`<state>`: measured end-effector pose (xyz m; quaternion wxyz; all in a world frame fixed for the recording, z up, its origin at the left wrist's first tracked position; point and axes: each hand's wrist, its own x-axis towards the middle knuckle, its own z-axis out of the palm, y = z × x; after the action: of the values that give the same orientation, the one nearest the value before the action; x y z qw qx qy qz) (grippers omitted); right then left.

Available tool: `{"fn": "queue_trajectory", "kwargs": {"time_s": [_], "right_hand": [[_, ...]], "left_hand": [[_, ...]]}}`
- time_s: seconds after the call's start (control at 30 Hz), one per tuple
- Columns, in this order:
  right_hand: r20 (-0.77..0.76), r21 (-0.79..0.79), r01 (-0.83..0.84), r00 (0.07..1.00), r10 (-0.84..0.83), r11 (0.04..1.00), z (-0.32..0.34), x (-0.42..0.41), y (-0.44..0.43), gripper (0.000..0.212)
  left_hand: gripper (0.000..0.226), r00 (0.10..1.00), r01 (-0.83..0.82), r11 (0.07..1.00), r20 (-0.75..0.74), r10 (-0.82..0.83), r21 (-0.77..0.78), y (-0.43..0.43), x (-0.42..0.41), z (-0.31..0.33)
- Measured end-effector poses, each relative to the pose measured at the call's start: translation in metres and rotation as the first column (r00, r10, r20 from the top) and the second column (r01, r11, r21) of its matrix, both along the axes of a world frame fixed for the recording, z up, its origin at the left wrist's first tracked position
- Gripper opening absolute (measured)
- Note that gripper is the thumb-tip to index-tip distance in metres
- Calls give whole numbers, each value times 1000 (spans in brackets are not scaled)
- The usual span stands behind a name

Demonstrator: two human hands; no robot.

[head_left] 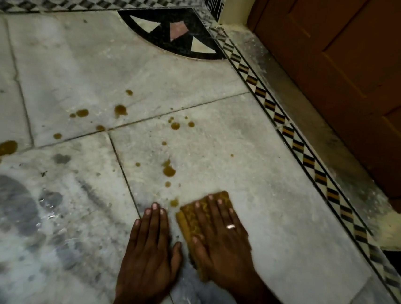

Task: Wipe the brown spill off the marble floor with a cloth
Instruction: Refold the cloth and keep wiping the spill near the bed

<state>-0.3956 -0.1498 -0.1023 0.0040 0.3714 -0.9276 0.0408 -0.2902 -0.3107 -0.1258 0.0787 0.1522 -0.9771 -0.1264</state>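
Note:
Brown spill drops (169, 171) are scattered over the white marble floor (255, 157), with a larger puddle (5, 148) at the far left and one small drop (174, 202) just beside the cloth. A folded mustard-yellow patterned cloth (189, 220) lies flat on the floor. My right hand (220, 237), wearing a ring, presses flat on top of it with fingers spread. My left hand (151, 242) rests palm-down on the bare marble right next to the cloth, holding nothing.
A wooden door (349, 68) stands at the right behind a patterned inlay border (300, 151). A black quarter-circle inlay (174, 31) fills the far corner. Grey damp smears (6, 201) mark the floor at lower left.

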Motion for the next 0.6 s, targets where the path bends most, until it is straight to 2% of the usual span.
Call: {"fn": "queue_trajectory", "kwargs": {"time_s": [0.17,0.33,0.43,0.6], "right_hand": [[-31,52,181,983,-180,982,-11,-44,36,58],[8,39,403,915,-403,914,-7,-130,-9,68],[23,79,324,945,-327,943,-2,-150,-48,71],[3,-6,189,982,-189,982,-2,-124,-88,65]], "left_hand": [[72,1000,-20,1000,4,19,19,1,-2,3],[73,1000,-28,998,6,27,55,2,-2,3],[73,1000,-31,997,9,30,66,3,-2,5],[74,999,-41,997,-17,42,58,5,0,5]]}}
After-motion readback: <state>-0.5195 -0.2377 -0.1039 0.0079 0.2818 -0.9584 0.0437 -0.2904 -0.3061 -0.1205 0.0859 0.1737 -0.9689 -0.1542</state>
